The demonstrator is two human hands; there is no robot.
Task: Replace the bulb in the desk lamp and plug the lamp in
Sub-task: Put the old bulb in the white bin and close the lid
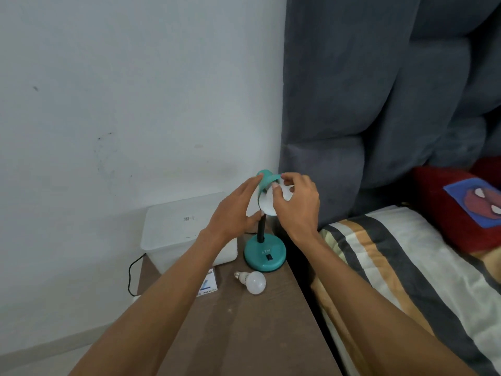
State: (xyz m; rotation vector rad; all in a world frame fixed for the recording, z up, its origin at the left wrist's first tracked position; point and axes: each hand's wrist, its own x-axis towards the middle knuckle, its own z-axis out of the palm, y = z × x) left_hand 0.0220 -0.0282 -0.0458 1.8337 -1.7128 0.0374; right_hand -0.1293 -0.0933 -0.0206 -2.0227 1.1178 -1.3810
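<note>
Both forearms reached forward and up from the bottom of the view, meeting at the head of the teal desk lamp (pixel 265 251). The left hand (pixel 234 213) lay with its fingers nearly straight along the outside of the lamp shade (pixel 267 180), thumb spread low near the black neck (pixel 261 229), steadying the shade rather than curling round it. The right hand (pixel 296 204) was raised just to the right of the shade's white opening, its fingers and thumb curled in a pinch around the bulb in the lamp (pixel 288 191), a pale rounded shape showing between the fingertips. The lamp stood on its round base at the far end of the brown table (pixel 244 321), against the wall (pixel 135 90), with the shade tilted toward the camera. A spare bulb (pixel 252 281) lay on its side on the table just in front of the base, well below both hands and touched by neither. Most of the held bulb and the socket were hidden behind the right hand's fingers, so how deep it sat in the shade could not be told. A black cord (pixel 132 272) looped off the table's left edge, its ends out of sight. A white box (pixel 173 232) stood left of the lamp, partly covered by the left forearm, and a small card (pixel 209 287) beside it was too blurred to read.
</note>
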